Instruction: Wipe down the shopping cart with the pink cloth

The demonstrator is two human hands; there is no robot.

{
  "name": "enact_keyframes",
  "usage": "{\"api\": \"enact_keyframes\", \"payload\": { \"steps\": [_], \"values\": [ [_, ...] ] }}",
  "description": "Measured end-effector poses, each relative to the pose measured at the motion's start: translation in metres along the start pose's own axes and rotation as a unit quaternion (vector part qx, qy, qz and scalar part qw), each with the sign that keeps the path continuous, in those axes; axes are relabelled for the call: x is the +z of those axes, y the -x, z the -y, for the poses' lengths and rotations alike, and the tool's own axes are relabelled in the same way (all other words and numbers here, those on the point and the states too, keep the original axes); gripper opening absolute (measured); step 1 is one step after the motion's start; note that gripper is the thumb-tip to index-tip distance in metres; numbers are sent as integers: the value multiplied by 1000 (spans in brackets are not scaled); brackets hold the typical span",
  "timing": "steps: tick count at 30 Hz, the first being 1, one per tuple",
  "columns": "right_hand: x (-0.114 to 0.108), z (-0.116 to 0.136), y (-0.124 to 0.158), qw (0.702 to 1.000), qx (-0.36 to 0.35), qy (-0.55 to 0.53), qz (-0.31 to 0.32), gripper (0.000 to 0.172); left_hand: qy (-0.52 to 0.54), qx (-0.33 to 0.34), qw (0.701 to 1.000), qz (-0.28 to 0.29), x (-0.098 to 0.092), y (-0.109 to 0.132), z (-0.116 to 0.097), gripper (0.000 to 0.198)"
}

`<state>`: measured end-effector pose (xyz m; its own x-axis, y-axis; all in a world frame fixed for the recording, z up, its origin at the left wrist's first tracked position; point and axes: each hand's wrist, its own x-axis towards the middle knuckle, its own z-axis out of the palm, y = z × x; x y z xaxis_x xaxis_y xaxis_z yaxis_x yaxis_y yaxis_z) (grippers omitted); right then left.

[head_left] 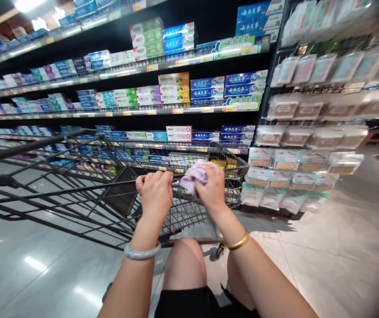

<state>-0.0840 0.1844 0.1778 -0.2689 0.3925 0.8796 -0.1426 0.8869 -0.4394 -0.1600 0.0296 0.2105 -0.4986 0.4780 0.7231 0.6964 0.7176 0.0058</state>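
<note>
A dark wire shopping cart [189, 216] stands right in front of my knees, side-on to me. My left hand [156, 190] is closed over the cart's upper side rail, with a pale bangle at the wrist. To its right, my right hand [213, 185] grips a crumpled light purple cloth [194, 177], which lies against the same rail. A gold bracelet circles that wrist. The fingertips of the right hand are partly hidden by the cloth.
Beyond the cart run long shelves [172, 111] stacked with toothpaste boxes [207, 88]. At right, hooks carry hanging packets [287, 159] that reach down near the floor. Shiny tiled floor [43, 265] extends left and right. The cart's handle end [37, 143] rises at left.
</note>
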Motion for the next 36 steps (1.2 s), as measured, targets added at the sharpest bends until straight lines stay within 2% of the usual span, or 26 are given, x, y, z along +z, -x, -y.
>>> {"api": "enact_keyframes", "payload": {
  "steps": [2, 3, 4, 7, 9, 13, 15, 17, 21, 23, 25, 28, 30, 34, 36],
  "values": [
    [-3, -7, -1, 997, 53, 19, -62, 36, 0, -6, 1000, -3, 1, 0, -1, 36],
    [-2, -7, 1, 996, 54, 21, -70, 36, -1, -11, 1000, -5, 1, 0, -2, 36],
    [1, -4, 4, 997, 35, 18, -59, 37, -1, -15, 1000, -6, 1, 0, -3, 35],
    [15, 9, 19, 997, -75, -4, 33, 43, 4, -20, 1000, -2, 1, 1, -4, 32],
    [21, 11, 28, 993, -99, -12, 58, 44, 13, -13, 1000, 1, 1, 1, -2, 33],
    [19, -1, 36, 1000, -23, -4, -16, 43, 29, 6, 999, -10, 2, 3, -1, 35],
    [18, -7, 40, 999, -12, 7, -30, 45, 29, 2, 999, -26, 5, 4, -2, 33],
    [19, -13, 51, 999, -35, 18, 3, 46, 27, -4, 999, -47, 9, 5, -4, 31],
    [18, -25, 84, 990, -82, 29, 111, 45, 33, 6, 997, -75, 14, 8, -5, 27],
    [15, -28, 88, 991, -73, 28, 109, 46, 36, 15, 996, -79, 14, 9, -5, 23],
    [12, -23, 79, 994, -71, 21, 86, 49, 38, 18, 996, -85, 14, 9, -5, 21],
    [12, -12, 58, 993, -98, 8, 59, 48, 41, 13, 994, -102, 17, 9, -5, 20],
    [15, -12, 55, 990, -126, 9, 69, 45, 44, 12, 992, -118, 21, 9, -5, 19],
    [20, -35, 91, 974, -174, 36, 141, 46, 47, 23, 987, -154, 31, 9, -2, 18],
    [20, -44, 106, 974, -168, 40, 146, 48, 46, 29, 983, -173, 37, 9, -1, 18]
  ]
}}
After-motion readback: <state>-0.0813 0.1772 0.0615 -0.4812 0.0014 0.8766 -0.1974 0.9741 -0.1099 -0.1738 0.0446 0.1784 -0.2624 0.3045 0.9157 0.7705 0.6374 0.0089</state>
